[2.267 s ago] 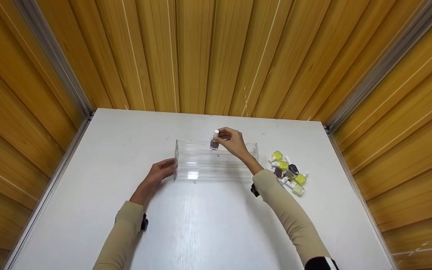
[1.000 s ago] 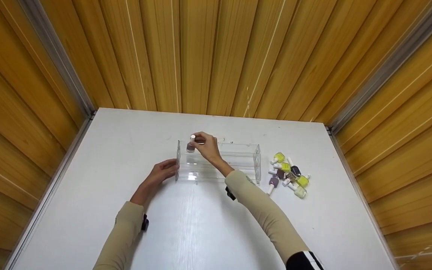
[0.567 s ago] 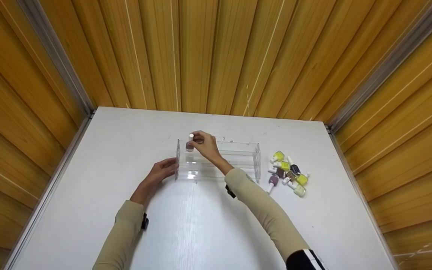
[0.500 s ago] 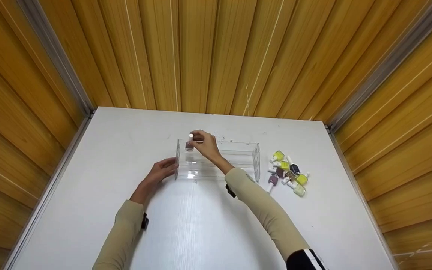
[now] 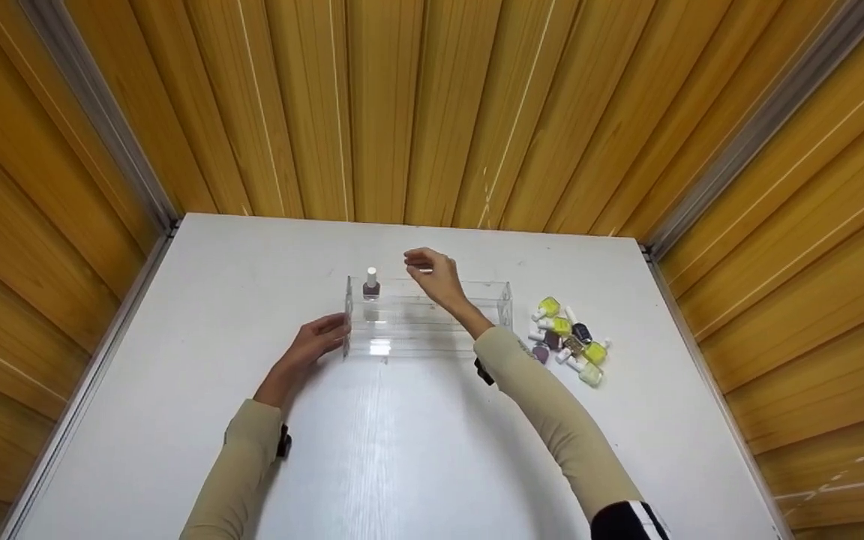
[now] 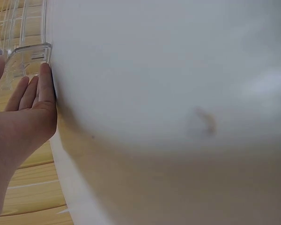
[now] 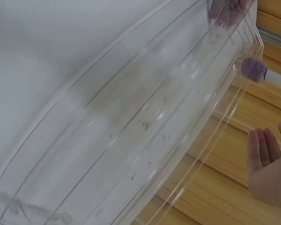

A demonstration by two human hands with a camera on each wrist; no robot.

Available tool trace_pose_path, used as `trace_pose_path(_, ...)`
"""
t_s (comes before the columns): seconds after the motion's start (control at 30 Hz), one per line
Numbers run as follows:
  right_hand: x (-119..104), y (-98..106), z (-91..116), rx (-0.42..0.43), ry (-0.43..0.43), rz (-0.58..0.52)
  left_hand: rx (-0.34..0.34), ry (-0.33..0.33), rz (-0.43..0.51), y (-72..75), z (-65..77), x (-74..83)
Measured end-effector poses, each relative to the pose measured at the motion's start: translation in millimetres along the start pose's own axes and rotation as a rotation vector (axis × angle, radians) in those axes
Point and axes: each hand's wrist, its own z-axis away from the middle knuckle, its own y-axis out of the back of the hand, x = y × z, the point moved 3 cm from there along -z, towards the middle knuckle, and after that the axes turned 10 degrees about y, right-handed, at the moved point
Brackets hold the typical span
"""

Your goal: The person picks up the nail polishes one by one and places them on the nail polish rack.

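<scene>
A clear acrylic tiered rack (image 5: 432, 345) stands in the middle of the white table. On its top tier, at the left end, a purple nail polish bottle (image 5: 371, 289) with a white cap stands upright; the same nail polish bottle (image 7: 254, 70) shows in the right wrist view. My left hand (image 5: 313, 343) rests against the rack's left side panel with its fingers extended, seen also in the left wrist view. My right hand (image 5: 436, 277) hovers above the top tier, right of the bottle, holding nothing, its fingers loosely bent.
To the right of the rack lies a pile of several nail polish bottles (image 5: 552, 326), yellow, dark blue, purple and pale green, all with white caps. Wood-patterned panels (image 5: 379, 112) wall in the table (image 5: 252, 247) at the back and both sides.
My right hand carried the purple nail polish bottle left to the top tier's left end, let go of it there, and drew back to the right. My left hand stays at the rack's side.
</scene>
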Motion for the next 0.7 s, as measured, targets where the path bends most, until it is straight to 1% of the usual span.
trace_pose_path(0.13,5,29,-3,0.047,0.003,0.038,0.007,0.003,-0.011,1.7,1.1,1.9)
trace_pose_path(0.27,11,61,-2,0.093,-0.014,0.064,0.020,0.025,-0.005,3.5,2.3,1.6)
trace_pose_path(0.37,17,85,2,0.116,-0.040,0.051,0.022,0.020,-0.021,5.0,2.3,0.7)
trace_pose_path(0.47,26,109,9,0.136,-0.129,-0.023,0.024,0.016,-0.023,6.3,2.2,-0.4)
trace_pose_path(0.57,38,134,17,0.176,-0.248,-0.090,0.018,0.016,-0.013,7.6,2.6,-1.3)
trace_pose_path(0.63,45,151,23,0.199,-0.306,-0.099,0.015,0.014,-0.009,7.8,3.1,-1.4)
trace_pose_path(0.7,53,168,28,0.209,-0.346,-0.089,0.019,0.013,-0.011,7.8,3.5,-1.2)
